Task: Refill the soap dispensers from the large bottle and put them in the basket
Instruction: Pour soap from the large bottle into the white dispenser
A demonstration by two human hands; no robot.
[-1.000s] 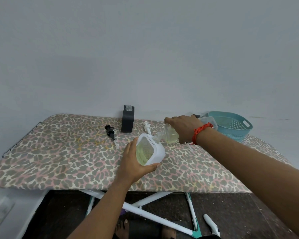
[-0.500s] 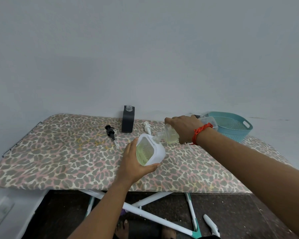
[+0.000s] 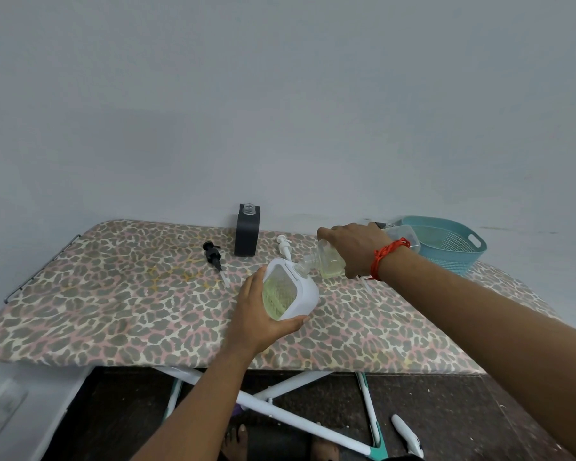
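My left hand (image 3: 258, 316) grips a white soap dispenser (image 3: 288, 291) with a clear window showing yellow-green liquid, tilted above the board. My right hand (image 3: 353, 247) holds the large clear bottle (image 3: 325, 262) tipped on its side, its neck meeting the dispenser's opening. A black dispenser (image 3: 246, 229) stands uncapped at the back. Its black pump (image 3: 215, 259) lies to its left, and a white pump (image 3: 284, 246) lies to its right. The teal basket (image 3: 446, 244) sits at the back right.
Everything rests on a leopard-print ironing board (image 3: 130, 311) against a grey wall. The board's white legs (image 3: 280, 414) cross below on a dark floor. My feet show at the bottom edge.
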